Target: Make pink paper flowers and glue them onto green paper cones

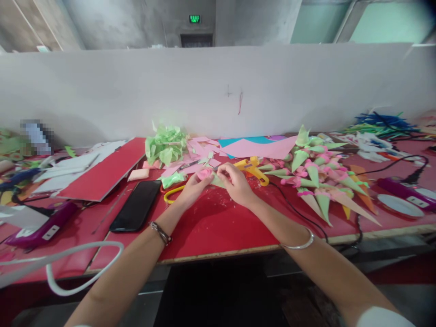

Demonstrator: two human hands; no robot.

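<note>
My left hand point(193, 187) and my right hand point(235, 181) meet over the red table point(218, 227), both closed on one small paper piece: a pink crumpled bit point(205, 174) at the left fingers and a pale green cone point(218, 181) running to the right fingers. A yellow glue gun point(254, 170) lies just behind my right hand. Yellow-handled scissors point(170, 194) lie beside my left hand. A black phone point(136, 205) rests to the left of my left wrist.
A pile of finished green cones with pink tops point(316, 181) fills the right. Crumpled green tissue point(166, 146), pink paper sheets point(262, 147) and a red board point(105, 172) lie behind. Purple devices point(42, 225) point(407, 190), cables and pipe cleaners point(381, 123) sit at the sides. A white partition stands behind.
</note>
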